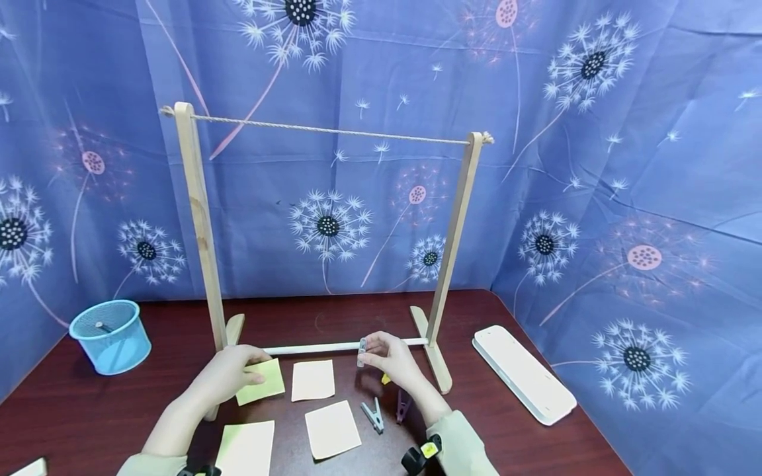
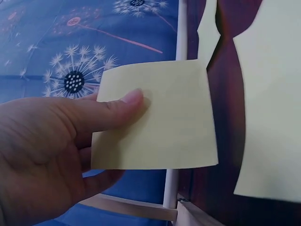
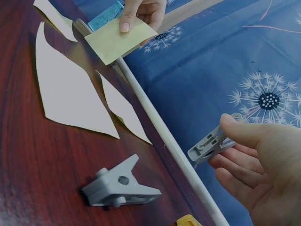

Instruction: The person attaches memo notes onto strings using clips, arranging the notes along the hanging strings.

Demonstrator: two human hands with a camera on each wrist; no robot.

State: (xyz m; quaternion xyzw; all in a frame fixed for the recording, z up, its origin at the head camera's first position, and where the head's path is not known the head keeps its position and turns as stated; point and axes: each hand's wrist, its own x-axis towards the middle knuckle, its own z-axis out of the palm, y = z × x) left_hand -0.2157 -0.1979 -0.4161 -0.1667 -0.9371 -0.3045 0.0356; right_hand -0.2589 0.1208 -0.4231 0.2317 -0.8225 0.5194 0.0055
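My left hand pinches a yellow sticky note, thumb on its face and fingers behind, raised off the table. Between the thumb and fingers of my right hand is a grey clothespin, held near the frame's white lower bar. Below that hand on the table lie a grey-blue clothespin, a purple clothespin and a yellow clothespin, the last partly hidden. Pale sticky notes lie on the table: one at the back, one in the middle, one at front left.
A wooden frame with two posts carries a taut rope across its top. To the left stands a blue mesh cup with something dark inside. A white case lies at the right. A dandelion-print cloth hangs behind.
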